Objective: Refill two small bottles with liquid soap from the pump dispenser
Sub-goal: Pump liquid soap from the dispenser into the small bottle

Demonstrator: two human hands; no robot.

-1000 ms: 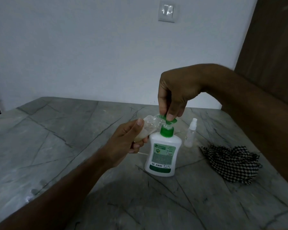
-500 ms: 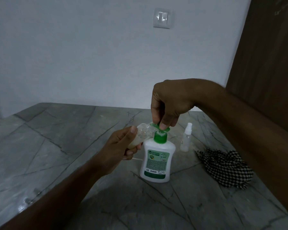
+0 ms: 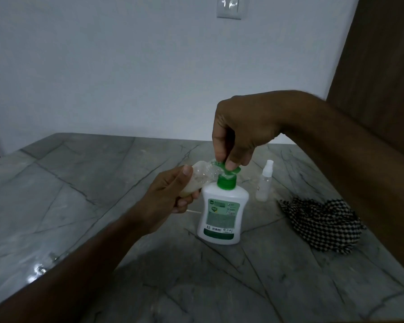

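A white pump dispenser [image 3: 222,213] with a green pump head stands upright on the grey marble table [image 3: 79,206]. My right hand [image 3: 239,134] reaches down from above, and its fingertips press on the green pump head. My left hand [image 3: 166,197] grips a small clear bottle [image 3: 202,174], tilted with its mouth against the pump's nozzle; pale liquid lies in its lower part. A second small clear bottle [image 3: 264,183] with a white spray cap stands upright behind and to the right of the dispenser, untouched.
A crumpled black-and-white checked cloth [image 3: 322,220] lies on the table at the right, under my right forearm. A thin white stick [image 3: 193,211] lies just left of the dispenser's base. A white wall with a switch [image 3: 229,7] stands behind; a brown door [image 3: 383,54] is at right.
The camera view has shifted, so everything sits lower and a little to the right in the frame. Both hands keep the same hold on the pump head and the small bottle.
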